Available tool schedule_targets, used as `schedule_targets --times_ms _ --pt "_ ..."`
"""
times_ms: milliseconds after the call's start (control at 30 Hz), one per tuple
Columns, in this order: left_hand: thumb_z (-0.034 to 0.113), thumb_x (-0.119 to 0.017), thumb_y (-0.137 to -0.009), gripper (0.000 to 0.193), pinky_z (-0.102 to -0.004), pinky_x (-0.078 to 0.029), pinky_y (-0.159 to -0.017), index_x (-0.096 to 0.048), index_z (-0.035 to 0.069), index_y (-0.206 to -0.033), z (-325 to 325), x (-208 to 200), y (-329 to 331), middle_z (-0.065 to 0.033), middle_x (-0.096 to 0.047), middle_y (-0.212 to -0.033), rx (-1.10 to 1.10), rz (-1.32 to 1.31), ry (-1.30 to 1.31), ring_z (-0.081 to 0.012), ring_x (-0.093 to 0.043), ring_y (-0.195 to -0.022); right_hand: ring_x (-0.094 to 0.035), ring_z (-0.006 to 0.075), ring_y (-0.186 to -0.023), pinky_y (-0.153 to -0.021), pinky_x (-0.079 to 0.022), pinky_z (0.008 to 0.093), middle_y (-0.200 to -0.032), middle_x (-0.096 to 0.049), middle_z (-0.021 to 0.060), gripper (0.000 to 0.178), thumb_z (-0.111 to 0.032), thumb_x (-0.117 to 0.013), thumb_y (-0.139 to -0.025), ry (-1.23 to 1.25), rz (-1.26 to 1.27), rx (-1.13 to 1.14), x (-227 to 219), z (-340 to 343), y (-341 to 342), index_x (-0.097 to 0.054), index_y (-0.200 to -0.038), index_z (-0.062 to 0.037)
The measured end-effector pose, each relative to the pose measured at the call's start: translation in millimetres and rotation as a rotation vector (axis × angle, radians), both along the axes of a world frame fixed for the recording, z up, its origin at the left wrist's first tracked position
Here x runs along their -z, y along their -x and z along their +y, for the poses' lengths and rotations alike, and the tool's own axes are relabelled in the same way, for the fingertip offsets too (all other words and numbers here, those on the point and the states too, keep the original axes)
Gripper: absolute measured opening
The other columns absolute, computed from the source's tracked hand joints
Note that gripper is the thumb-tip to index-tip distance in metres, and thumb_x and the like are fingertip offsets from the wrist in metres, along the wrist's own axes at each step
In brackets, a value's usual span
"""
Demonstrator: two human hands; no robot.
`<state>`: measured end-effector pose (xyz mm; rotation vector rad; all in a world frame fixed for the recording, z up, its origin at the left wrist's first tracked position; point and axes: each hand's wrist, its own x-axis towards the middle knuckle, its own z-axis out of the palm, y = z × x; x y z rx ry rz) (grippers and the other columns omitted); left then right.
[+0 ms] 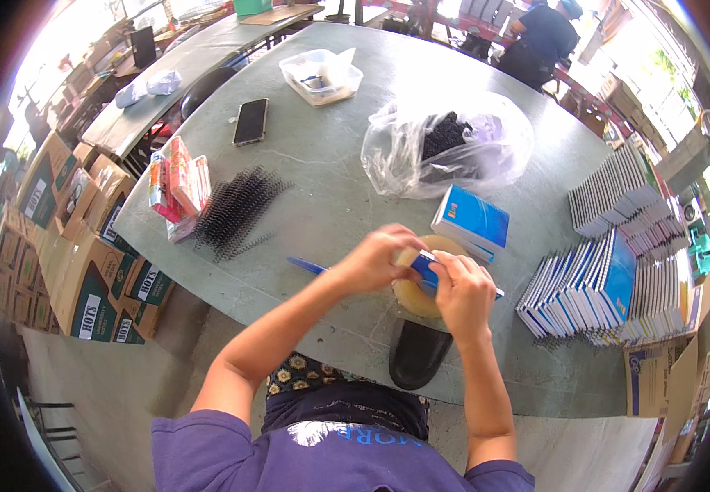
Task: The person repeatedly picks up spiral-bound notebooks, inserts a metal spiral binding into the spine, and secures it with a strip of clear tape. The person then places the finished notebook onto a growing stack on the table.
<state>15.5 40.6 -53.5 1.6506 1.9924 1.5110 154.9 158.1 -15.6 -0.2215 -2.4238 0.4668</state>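
Both hands meet over a round yellowish object (408, 299) at the table's near side. Between them is a small blue-covered notebook (428, 271), held tilted and partly hidden by the fingers. My left hand (381, 256) grips its left side, fingers bent. My right hand (463, 289) closes on its right side, thumb and fingertips at the top edge. A long blue tool (306, 265) lies left of the notebook, by my left wrist. Beyond my right hand lies a stack of blue notebooks (470, 221). Below the round object, a black rounded pad (419, 354) juts over the table edge.
Black spiral coils (238, 209) lie at left beside red-and-white packs (181, 180). A phone (251, 121), a clear plastic tub (320, 78) and a clear bag of black coils (449, 148) stand farther back. Rows of spiral notebooks (589, 283) fill the right. Cartons (97, 287) are stacked left.
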Motion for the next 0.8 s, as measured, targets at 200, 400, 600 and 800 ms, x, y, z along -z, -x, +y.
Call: schedule_targets --times_ms 200,400,600,800 --pt "0.011 -0.069 -0.076 0.024 -0.0408 -0.045 -0.082 -0.064 0.003 -0.098 -108.6 30.8 80.9 -0.0143 -0.065 -0.094 -0.68 0.374 0.59 -0.03 -0.059 -0.093 -0.064 0.0241 -0.077 -0.068 -0.046 0.035 -0.082 -0.067 0.0068 0.01 -0.012 -0.066 -0.078 -0.006 -0.024 -0.013 -4.9 -1.4 10.3 -0.068 -0.088 -0.0085" --pt "0.003 -0.068 -0.078 0.014 -0.0297 -0.048 -0.075 -0.061 0.002 -0.09 -101.2 3.0 63.4 -0.0051 -0.065 -0.083 -0.33 -0.26 0.218 -0.015 -0.061 -0.082 -0.065 0.0251 -0.076 -0.071 -0.048 0.0345 -0.088 -0.069 0.007 0.012 -0.012 -0.064 -0.08 0.084 -0.098 0.015 -5.3 1.7 19.8 -0.068 -0.09 -0.0089" --pt "0.003 -0.066 -0.082 0.014 -0.0258 -0.049 -0.078 -0.06 0.0 -0.094 -70.5 -13.1 35.2 -0.0032 -0.065 -0.087 -0.038 -0.312 0.084 -0.0106 -0.06 -0.082 -0.065 0.0246 -0.079 -0.072 -0.048 0.0336 -0.089 -0.069 0.0059 0.014 -0.013 -0.063 -0.082 0.152 -0.115 -0.014 -14.3 -5.0 19.1 -0.069 -0.094 -0.0105" --pt "0.006 -0.066 -0.082 0.019 -0.0271 -0.049 -0.067 -0.065 0.003 -0.101 -38.5 -22.5 11.6 -0.0062 -0.065 -0.086 -0.049 -0.102 -0.015 -0.0147 -0.062 -0.078 -0.065 0.0235 -0.082 -0.074 -0.047 0.0342 -0.09 -0.069 0.0057 0.015 -0.015 -0.062 -0.083 0.131 -0.106 0.001 -10.6 -3.8 21.2 -0.069 -0.095 -0.0112"
